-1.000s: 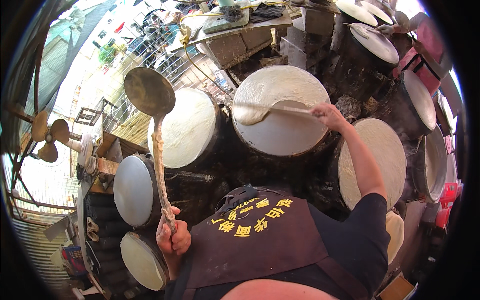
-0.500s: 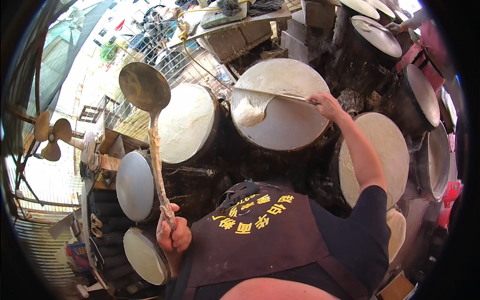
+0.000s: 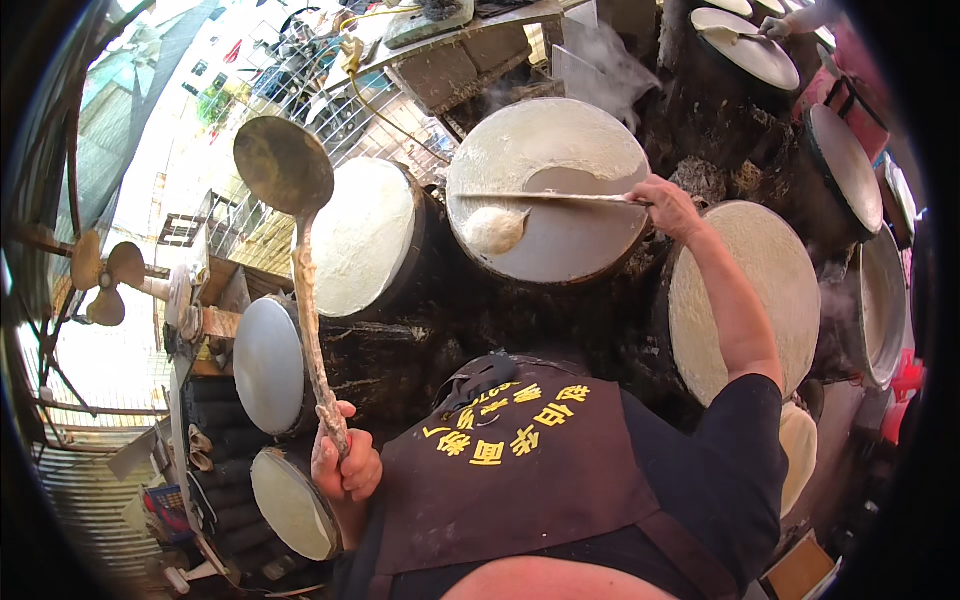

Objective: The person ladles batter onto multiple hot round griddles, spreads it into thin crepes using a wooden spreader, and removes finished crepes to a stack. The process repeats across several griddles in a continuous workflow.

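My left hand (image 3: 347,466) is wrapped around the batter-crusted handle of a large ladle (image 3: 284,165), its round bowl raised at the left. My right hand (image 3: 670,208) grips the end of a long, thin spreader (image 3: 575,198), which lies nearly level across a round griddle (image 3: 552,262). A thin layer of pale batter (image 3: 545,130) coats the griddle's far half, with a bare grey patch by the blade. Just on the near side of the blade sits a lump of batter (image 3: 492,232). The griddle's near right surface is bare metal.
Batter-covered griddles stand left (image 3: 360,235) and right (image 3: 745,300) of the middle one. A bare griddle (image 3: 268,366) is further left. Beyond it a three-bladed fan (image 3: 106,278) stands. At the upper right, another person's hand (image 3: 775,27) holds a tool over a griddle (image 3: 748,60). Steam (image 3: 610,75) drifts at the back.
The spreader has swung level, and batter now covers the griddle's far half in an arc. My left hand and the ladle are almost unmoved. Steam shows at the back.
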Action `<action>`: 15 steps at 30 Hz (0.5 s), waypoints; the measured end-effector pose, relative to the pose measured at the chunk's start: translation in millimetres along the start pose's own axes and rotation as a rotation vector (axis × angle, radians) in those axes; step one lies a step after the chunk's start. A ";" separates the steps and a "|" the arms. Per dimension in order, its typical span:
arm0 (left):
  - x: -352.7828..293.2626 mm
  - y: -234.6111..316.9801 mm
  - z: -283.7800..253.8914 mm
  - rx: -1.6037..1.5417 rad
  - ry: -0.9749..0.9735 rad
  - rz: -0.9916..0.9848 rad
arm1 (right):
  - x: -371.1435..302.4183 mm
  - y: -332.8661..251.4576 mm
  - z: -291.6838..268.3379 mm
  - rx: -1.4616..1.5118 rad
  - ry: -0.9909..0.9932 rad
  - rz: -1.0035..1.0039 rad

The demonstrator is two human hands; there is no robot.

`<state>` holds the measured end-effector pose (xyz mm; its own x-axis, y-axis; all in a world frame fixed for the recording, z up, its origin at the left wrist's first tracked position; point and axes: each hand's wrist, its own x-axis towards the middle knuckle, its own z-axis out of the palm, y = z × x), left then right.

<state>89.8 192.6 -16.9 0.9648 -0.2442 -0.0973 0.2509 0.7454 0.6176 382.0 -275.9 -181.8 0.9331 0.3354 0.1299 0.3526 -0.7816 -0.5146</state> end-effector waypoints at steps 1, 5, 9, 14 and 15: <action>2.3 2.0 0.7 -0.001 -0.020 -0.021 | -6.4 0.7 2.4 0.001 -0.021 0.000; 5.3 4.6 -11.6 -0.028 -0.063 -0.050 | -67.4 -1.4 -13.4 -0.029 -0.056 0.055; 7.8 13.8 -27.6 -0.070 -0.066 -0.073 | -147.1 -26.3 -38.9 0.039 0.028 0.256; 15.4 35.2 -41.9 -0.038 -0.067 -0.119 | -148.3 -136.3 35.9 0.678 0.172 0.529; 16.5 40.6 -44.8 -0.010 -0.059 -0.122 | -136.6 -167.4 56.2 0.794 0.111 0.561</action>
<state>119.4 246.6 -28.4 0.9207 -0.3698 -0.1249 0.3676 0.7141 0.5958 191.5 -161.4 -161.0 0.9664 -0.0601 -0.2500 -0.2571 -0.2174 -0.9416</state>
